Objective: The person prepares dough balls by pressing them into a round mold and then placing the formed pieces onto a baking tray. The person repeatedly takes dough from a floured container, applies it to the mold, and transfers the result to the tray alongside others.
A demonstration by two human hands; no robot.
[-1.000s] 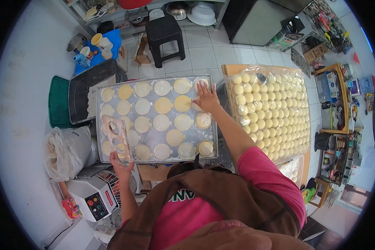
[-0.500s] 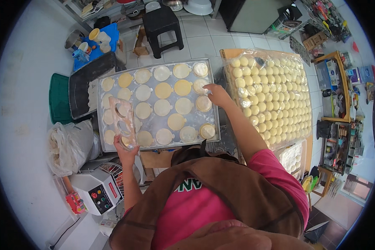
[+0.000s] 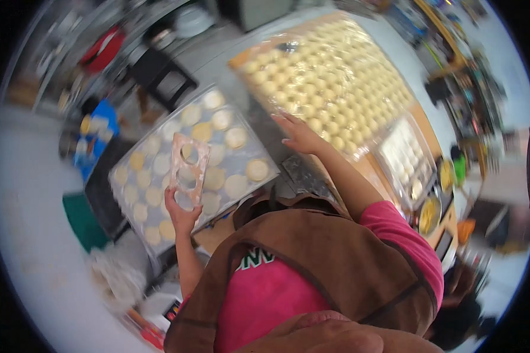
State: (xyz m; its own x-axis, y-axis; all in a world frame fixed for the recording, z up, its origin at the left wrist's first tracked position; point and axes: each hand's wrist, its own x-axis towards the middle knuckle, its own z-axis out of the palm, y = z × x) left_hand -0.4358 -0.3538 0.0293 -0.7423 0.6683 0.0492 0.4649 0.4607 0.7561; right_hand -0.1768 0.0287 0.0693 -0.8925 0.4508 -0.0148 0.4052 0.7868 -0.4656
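Note:
My left hand (image 3: 184,215) grips one end of a flat, flour-dusted board with three round holes (image 3: 204,160). It holds the board above a metal tray (image 3: 267,179) covered with pale round dough discs (image 3: 235,137), some thicker-looking and rimmed. Off the tray's right side, my right hand (image 3: 303,137) is empty, its fingers stretched out and apart. Those fingertips come to the near left edge of rows of yellowish dough balls (image 3: 341,88) under clear plastic. From this angle I cannot tell whether they touch the plastic.
The balls rest on a wooden table (image 3: 364,172), alongside a smaller plastic-covered tray of white pieces (image 3: 403,156). Metal bowls with yellow contents (image 3: 430,214) stand beyond it. A black stool (image 3: 162,76) stands behind the dough-disc tray; a black tub (image 3: 109,182) and green bin (image 3: 82,220) flank its left.
The view has swung right and blurred. My right hand has left a disc at the tray's right edge and moved over to the dough balls. My left hand still holds the holed board.

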